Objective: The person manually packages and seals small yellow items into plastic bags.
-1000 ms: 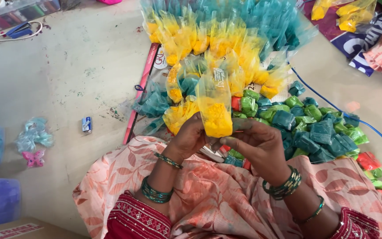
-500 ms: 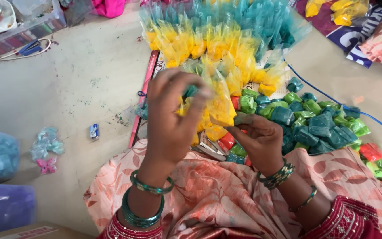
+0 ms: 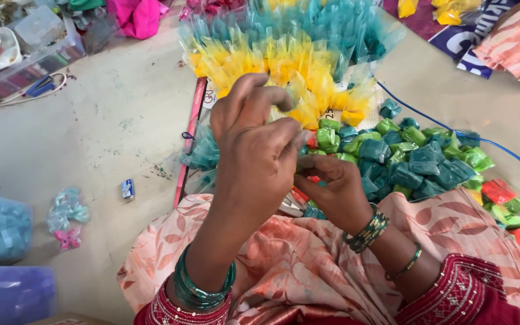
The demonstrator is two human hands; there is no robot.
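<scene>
Grey floor (image 3: 109, 138) w/ pouches (image 3: 308, 54)

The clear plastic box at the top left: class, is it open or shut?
Open: the clear plastic box has no lid on, and small items show inside it.

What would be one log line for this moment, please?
left hand: raised, fingers pinched | right hand: lower, fingers curled | ahead: yellow packets, green packets | held item: hidden

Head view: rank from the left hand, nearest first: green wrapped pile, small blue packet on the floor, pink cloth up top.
From the left hand:
1. Green wrapped pile, just to its right.
2. Small blue packet, on the floor to its left.
3. Pink cloth, at the top edge.
</scene>
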